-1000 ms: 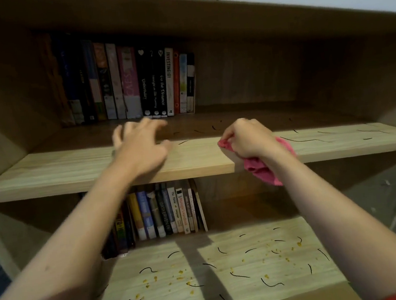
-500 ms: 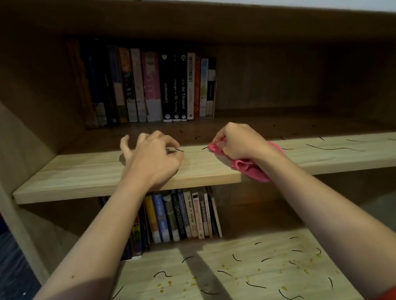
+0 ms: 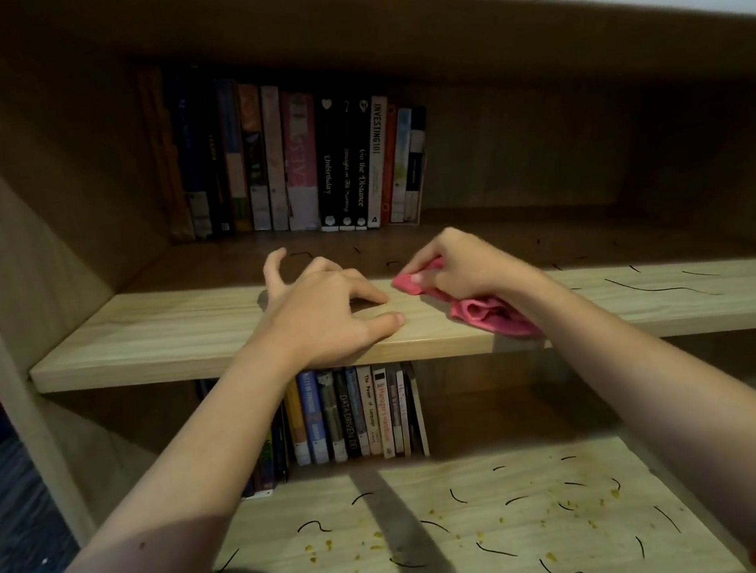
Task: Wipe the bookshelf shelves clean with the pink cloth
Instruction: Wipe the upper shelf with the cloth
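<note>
Pinching the likely soft, light cloth (image 3: 489, 315) by its front fold, right hand (image 3: 464, 266) fingers clamp it; left hand (image 3: 322, 317) fingers apart on shelf (image 3: 158, 332).

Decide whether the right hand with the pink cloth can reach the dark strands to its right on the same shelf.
Probably yes: the right hand grips the pink cloth on that shelf, and only bare board lies between it and the dark strands.

On the middle shelf (image 3: 158, 332), the left hand (image 3: 322, 317) rests left of the cloth (image 3: 479, 312), books (image 3: 299, 162) standing behind.
</note>
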The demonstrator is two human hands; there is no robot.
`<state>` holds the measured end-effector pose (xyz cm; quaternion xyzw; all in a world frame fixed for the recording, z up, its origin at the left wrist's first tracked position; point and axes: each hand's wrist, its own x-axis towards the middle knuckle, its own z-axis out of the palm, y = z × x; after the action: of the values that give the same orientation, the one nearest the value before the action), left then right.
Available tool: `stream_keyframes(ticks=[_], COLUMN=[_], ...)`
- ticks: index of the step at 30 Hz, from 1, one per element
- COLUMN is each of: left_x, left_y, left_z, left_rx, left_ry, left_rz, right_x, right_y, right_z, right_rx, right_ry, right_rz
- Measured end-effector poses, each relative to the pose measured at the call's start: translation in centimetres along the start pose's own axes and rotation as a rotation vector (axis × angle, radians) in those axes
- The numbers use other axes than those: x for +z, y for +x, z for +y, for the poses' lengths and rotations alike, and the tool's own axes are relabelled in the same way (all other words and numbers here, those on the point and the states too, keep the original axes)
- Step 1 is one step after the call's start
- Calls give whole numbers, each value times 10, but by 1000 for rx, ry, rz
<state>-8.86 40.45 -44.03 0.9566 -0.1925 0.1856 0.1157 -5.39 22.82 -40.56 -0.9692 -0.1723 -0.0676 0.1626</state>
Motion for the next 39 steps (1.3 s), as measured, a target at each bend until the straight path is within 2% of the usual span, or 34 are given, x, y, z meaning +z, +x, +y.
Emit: stream_keyframes(ticks=[4,9,14,18,20,23,25,28,30,33,37,39], left_x=[1,0,0,1,1,0,0,0,0,0,2,3], left_y=[0,-1,0,0,-2,-2,-1,-1,-2,-1,-1,-1], left_z=[1,0,0,-1,0,-1,0,1,1,-1,-1,-1], left_rx=[-5,-11,-10,-6,-7,-13,-19,-21,-17,-14,-14,-18], left_ry=[-49,-30,-47,-32,-21,-20,-23,-13,-3,-21,-12,-1], left_rz=[14,2,9,16,7,16,14,8,1,10,31,31], right_x=[-6,10,0,11,5,0,6,13,9,10,20,15], right_y=[6,-1,3,-6,-8,-1,-4,-16,-14,-2,-14,-18], right_z=[5,-14,-2,-16,-12,-3,-7,-10,-7,-6,-14,-10], right_rx=[95,2,131,19,54,134,104,12,64,148,27,47], right_ry=[-102,-15,-68,-43,-29,-118,-168,-96,-22,-130,-150,-89], right_rz=[30,52,73,64,38,93,129,108,80,155,156,120])
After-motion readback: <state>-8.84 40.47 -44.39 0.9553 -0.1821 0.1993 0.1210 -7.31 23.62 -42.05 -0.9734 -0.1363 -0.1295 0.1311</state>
